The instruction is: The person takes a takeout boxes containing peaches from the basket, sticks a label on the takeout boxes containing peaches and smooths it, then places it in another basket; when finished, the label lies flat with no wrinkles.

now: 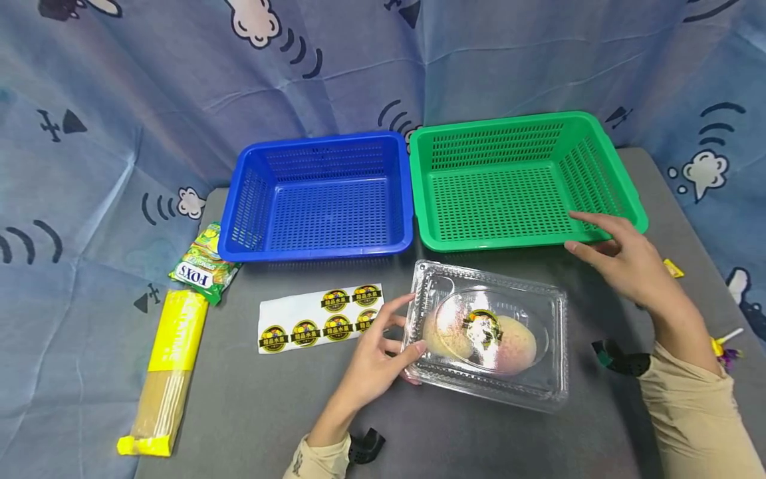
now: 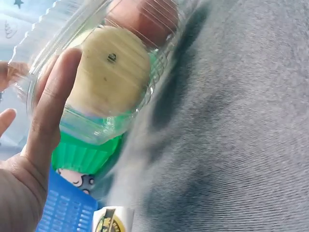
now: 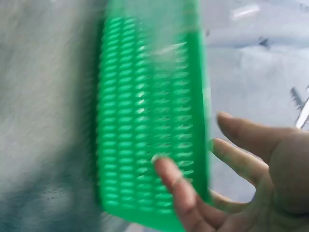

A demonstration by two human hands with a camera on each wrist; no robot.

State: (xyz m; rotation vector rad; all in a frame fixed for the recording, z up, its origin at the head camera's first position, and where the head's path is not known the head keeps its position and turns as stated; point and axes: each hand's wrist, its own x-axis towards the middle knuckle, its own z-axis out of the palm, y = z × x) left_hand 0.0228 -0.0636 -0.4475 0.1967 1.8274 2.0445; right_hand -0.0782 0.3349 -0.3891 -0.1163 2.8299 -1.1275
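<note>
My left hand (image 1: 374,366) grips the left edge of a clear plastic clamshell box (image 1: 553,346), thumb on top and fingers at its side. In the left wrist view the box (image 2: 104,128) is lifted off the grey cloth. Inside lie two yellow-pink fruits, one pale yellow (image 2: 113,72) and one redder (image 2: 149,21). A round black-and-gold sticker (image 1: 482,326) sits on the lid. With fingers spread and nothing held, my right hand (image 1: 634,259) is at the front right corner of the green basket (image 1: 509,244); whether it touches the rim, I cannot tell.
A blue basket (image 1: 317,254) stands left of the green one. Before it lies a sheet of round stickers (image 1: 287,309). At the left are a green candy bag (image 1: 206,263) and a yellow noodle pack (image 1: 170,352). A lollipop (image 1: 721,342) and small yellow wrapper (image 1: 673,268) lie right.
</note>
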